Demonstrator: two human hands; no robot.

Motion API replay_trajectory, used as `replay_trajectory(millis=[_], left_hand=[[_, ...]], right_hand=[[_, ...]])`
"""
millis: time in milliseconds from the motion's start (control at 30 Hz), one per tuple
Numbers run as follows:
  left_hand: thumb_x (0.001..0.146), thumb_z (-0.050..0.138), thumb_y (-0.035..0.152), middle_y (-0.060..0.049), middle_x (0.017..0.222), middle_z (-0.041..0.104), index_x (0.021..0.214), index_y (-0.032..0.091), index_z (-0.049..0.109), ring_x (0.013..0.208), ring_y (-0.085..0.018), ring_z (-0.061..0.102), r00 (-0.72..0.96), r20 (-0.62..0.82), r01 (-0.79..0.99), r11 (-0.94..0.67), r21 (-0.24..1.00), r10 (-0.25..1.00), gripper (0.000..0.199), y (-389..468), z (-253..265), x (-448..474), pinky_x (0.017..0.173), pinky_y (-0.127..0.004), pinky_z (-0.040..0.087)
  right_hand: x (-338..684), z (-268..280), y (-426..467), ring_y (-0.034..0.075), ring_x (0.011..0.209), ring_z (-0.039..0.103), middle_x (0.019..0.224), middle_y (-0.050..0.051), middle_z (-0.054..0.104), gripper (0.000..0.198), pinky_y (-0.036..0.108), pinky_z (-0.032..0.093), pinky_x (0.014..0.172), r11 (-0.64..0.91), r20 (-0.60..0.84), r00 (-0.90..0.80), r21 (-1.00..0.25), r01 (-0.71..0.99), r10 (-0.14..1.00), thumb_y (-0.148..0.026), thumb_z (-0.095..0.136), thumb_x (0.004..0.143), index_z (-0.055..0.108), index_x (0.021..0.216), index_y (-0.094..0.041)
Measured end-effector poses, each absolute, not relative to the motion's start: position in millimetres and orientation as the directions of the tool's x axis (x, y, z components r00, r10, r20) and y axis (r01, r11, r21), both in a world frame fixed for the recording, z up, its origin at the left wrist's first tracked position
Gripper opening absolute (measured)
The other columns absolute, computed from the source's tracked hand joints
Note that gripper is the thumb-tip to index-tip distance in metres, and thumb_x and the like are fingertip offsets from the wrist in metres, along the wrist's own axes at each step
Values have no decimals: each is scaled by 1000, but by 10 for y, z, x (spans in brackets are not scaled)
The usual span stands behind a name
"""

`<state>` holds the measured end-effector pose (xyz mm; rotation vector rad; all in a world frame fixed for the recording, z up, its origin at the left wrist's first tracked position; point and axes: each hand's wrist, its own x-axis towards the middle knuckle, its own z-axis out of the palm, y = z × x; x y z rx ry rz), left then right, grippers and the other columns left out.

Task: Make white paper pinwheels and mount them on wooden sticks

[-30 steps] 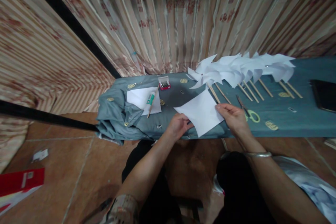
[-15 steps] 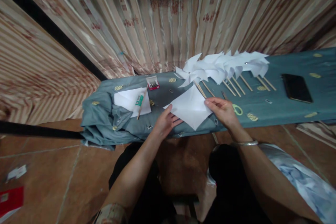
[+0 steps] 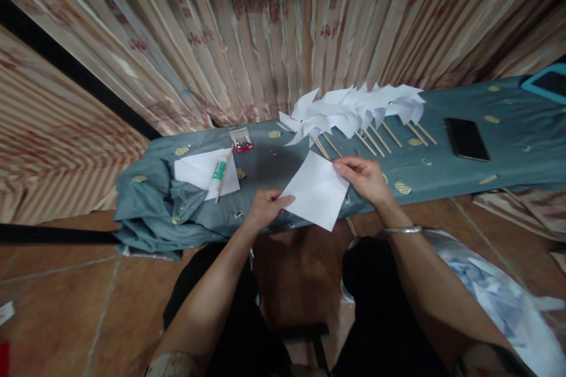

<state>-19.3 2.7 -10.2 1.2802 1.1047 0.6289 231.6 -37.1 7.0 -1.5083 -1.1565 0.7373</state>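
Between my hands is a square sheet of white paper (image 3: 317,191), held above the front edge of the cloth-covered bench. My left hand (image 3: 269,207) pinches its left corner, thumb on top. At its upper right edge, my right hand (image 3: 363,178) grips it between thumb and fingers; a bangle circles that wrist. Just beyond lies a row of white paper pinwheels (image 3: 349,109) on wooden sticks (image 3: 371,140). To the left, a glue stick (image 3: 218,171) and a loose wooden stick (image 3: 224,174) rest on a stack of white paper (image 3: 194,169). Scissors are mostly hidden behind my right hand.
A small open red box (image 3: 243,140) of metal pieces sits behind the paper stack. Further right are a black phone (image 3: 466,139) and a blue-edged device (image 3: 546,83). A curtain (image 3: 283,29) hangs behind the bench. A plastic bag (image 3: 490,294) with paper stands on the floor.
The sheet has turned in my hands, and its crease no longer shows. My left hand's fingers have gone from spread to curled under the paper. The view has shifted right.
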Motion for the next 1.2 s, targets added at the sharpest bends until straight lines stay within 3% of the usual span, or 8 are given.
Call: replay_trajectory(millis=[100,233,333,800,900,1000,1133,1200], left_hand=[[56,77,44,4,42,50,48,15,65,44,-8,40,307,-244,151,206,967,920,32,58,-111,-195,43,-20,30],[51,78,47,1,53,60,57,14,70,51,-10,48,198,-235,21,236,972,951,35,88,-54,-198,47,-21,39],[49,81,48,-2,59,64,59,14,70,54,-12,51,158,-238,-58,250,967,958,37,96,4,-192,47,-22,41],[46,84,47,-2,63,67,63,14,71,56,-11,53,92,-214,-168,227,959,973,39,190,76,-241,46,-21,42],[47,83,46,-1,61,66,61,14,71,54,-10,53,84,-199,-185,211,960,976,38,208,77,-264,45,-21,41],[48,83,45,-1,60,66,60,14,70,51,-11,54,70,-199,-204,210,956,977,36,234,95,-296,43,-21,40],[51,82,43,-2,62,68,63,14,69,47,-11,56,67,-199,-239,210,948,978,34,287,126,-334,43,-22,40],[51,81,43,-3,62,68,63,13,68,46,-11,56,61,-191,-257,200,946,980,34,319,134,-351,43,-22,40]], right_hand=[[2486,125,-448,24,87,68,95,9,75,36,35,51,78,-8,241,423,-861,508,873,-49,62,79,74,95,-19],[2682,155,-596,31,88,69,91,16,74,35,38,48,75,-442,172,526,-366,819,833,-40,55,86,72,103,-15],[2690,137,-647,32,85,69,89,18,73,39,37,47,71,-537,43,544,-107,837,838,-46,53,86,72,100,-14],[2784,70,-689,34,82,68,86,20,72,38,39,46,68,-501,-79,501,18,865,862,-47,55,85,70,96,-14],[2851,51,-673,33,80,68,84,19,72,35,38,46,66,-510,-55,508,-32,859,859,-44,60,80,71,94,-13],[2923,77,-670,31,75,67,81,15,73,31,37,47,61,-577,-53,587,-270,771,808,-41,69,70,72,87,-16],[2859,171,-695,20,64,64,74,6,72,35,24,42,46,-447,-212,587,-846,290,782,-41,77,60,70,87,-20],[2731,218,-701,16,63,64,73,4,71,37,19,38,40,-299,-261,473,-954,6,842,-39,82,57,70,87,-21]])
